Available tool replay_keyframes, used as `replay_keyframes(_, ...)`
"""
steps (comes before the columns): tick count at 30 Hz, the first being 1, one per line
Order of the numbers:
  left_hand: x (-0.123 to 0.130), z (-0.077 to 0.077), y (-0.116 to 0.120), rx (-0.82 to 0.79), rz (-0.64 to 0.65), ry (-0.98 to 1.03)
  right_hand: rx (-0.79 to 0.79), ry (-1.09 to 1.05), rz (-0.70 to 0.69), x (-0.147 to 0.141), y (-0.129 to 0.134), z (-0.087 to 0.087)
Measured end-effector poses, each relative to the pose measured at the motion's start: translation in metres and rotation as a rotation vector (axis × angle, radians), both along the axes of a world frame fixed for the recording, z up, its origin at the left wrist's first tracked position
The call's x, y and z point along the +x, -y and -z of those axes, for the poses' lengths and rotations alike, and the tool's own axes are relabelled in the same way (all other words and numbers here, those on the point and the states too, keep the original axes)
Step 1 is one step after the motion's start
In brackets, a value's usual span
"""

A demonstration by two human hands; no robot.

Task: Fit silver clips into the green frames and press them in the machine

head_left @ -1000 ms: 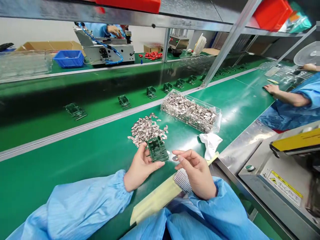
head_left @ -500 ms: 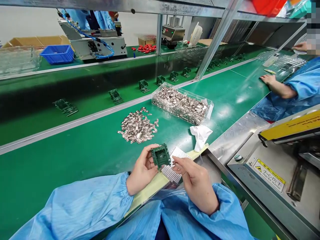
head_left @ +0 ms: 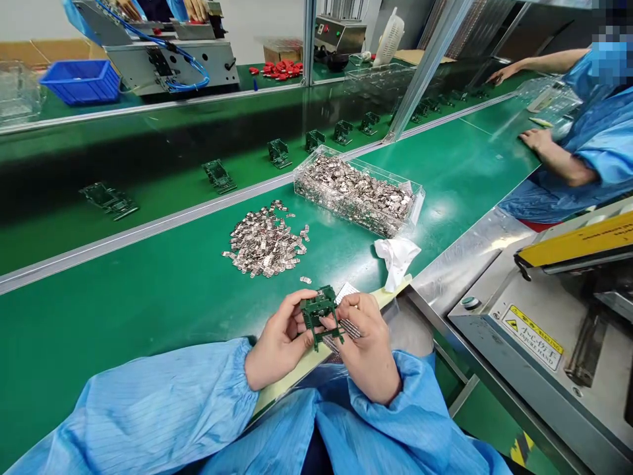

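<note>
My left hand (head_left: 277,346) is closed around the left side of a green plastic frame (head_left: 319,305), holding it above the table's near edge. Its legs point toward me, and small metal bits show near its top. At the frame's right side, my right hand (head_left: 368,349) has its fingers pinched together, with the thumb reaching in between the legs. Whatever those fingertips hold, if anything, is hidden. Beyond my hands lies a loose pile of small metal clips (head_left: 267,241), with a stray metal clip (head_left: 305,280) closer to me. A white ribbed sheet (head_left: 347,290) is partly covered by my right hand.
A clear tray (head_left: 418,204) full of metal pieces stands behind a crumpled white tissue (head_left: 396,260). Several similar green frames (head_left: 219,176) line the strip beyond the metal rail (head_left: 163,218). To the right are a machine (head_left: 534,336) and a co-worker's hand (head_left: 537,140).
The green frame has been tilted so its legs now point toward me. My right hand has moved in against it. A stray clip now shows near the pile; the co-worker's other arm reaches across.
</note>
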State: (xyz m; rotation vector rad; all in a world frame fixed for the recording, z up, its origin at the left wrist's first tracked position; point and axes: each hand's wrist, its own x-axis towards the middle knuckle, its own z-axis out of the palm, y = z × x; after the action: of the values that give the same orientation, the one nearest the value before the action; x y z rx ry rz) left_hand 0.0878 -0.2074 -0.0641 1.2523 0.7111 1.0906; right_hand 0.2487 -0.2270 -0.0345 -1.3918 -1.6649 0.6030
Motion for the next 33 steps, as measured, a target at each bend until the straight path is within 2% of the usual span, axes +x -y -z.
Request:
replay_keyframes(3,-0.002,0.003,0.001,0.049,-0.004,-0.074,0.000,-0.014,0.022,0.000,0.000,0.000)
replay_keyframes(7,-0.004,0.006,0.004,0.112,-0.071,-0.207,0.014,-0.046,0.075,-0.004,0.002,0.003)
replay_keyframes(10,-0.003,0.005,0.005,0.106,-0.144,-0.267,0.006,-0.105,0.097,-0.006,0.005,0.005)
replay_keyframes(14,0.001,0.002,0.007,0.081,-0.223,-0.304,-0.080,-0.204,0.094,-0.008,0.008,0.007)
replay_keyframes(19,0.004,0.000,0.010,0.084,-0.207,-0.309,-0.120,-0.320,0.143,-0.013,0.009,0.010)
replay_keyframes(25,0.004,-0.004,0.012,0.090,-0.267,-0.353,-0.147,-0.449,0.133,-0.017,0.011,0.013)
replay_keyframes(33,0.017,-0.010,0.022,0.077,-0.216,-0.335,-0.108,-0.607,0.210,-0.013,0.022,0.015)
